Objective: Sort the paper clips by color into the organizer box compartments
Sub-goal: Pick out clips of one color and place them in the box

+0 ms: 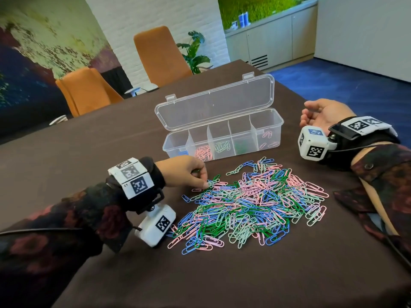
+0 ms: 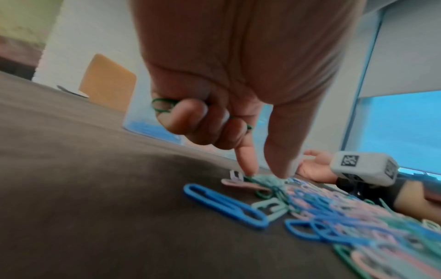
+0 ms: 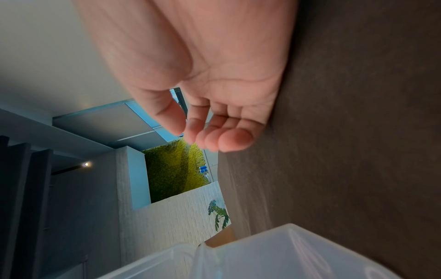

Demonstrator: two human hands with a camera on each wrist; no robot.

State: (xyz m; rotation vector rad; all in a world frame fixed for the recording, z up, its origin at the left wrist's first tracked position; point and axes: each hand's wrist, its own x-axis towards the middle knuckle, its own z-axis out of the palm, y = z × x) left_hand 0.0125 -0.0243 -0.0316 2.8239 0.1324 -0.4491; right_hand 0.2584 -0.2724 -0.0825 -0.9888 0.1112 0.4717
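Note:
A heap of pink, blue, dark green and pale green paper clips [image 1: 251, 203] lies on the brown table. Behind it stands the clear organizer box [image 1: 222, 143], lid up, with a few clips in its compartments. My left hand [image 1: 189, 172] is at the heap's left edge; its curled fingers hold dark green clips [image 2: 163, 105] against the palm, while forefinger and thumb touch down on a green clip [image 2: 256, 179] at the heap's edge. My right hand [image 1: 320, 114] rests on its side right of the box, fingers loosely curled, holding nothing [image 3: 214, 132].
Two orange chairs [image 1: 162, 54] stand beyond the table's far edge, with a potted plant [image 1: 195, 52] behind. The table's right edge [image 1: 311, 103] runs close to my right hand. A lone blue clip [image 2: 224, 205] lies left of the heap.

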